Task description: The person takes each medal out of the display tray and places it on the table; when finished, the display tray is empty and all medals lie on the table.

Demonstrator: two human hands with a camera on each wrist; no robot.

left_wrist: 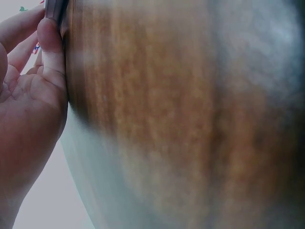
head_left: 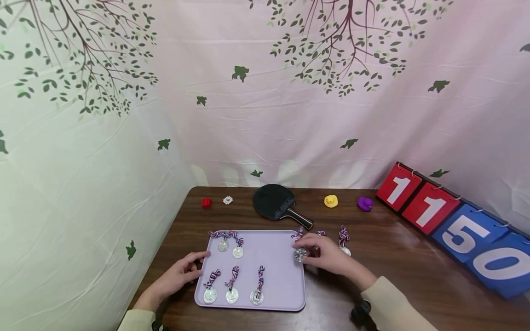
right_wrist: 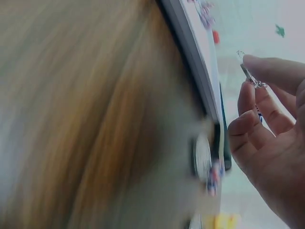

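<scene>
A lilac tray lies on the table, bearing several silver medals on knotted red, white and blue cords. Two of these lie near its far left corner, including one medal; three line its near side, among them a medal. My left hand touches the tray's left rim with relaxed fingers. Over the right rim, my right hand pinches another silver medal between thumb and fingers. Its edge shows in the right wrist view, with the medal at the fingertips.
Beyond the right hand are another medal and a cord, partly hidden. Behind the tray lie a red block, a token, a table tennis bat, a yellow duck and a purple duck. A scoreboard stands right.
</scene>
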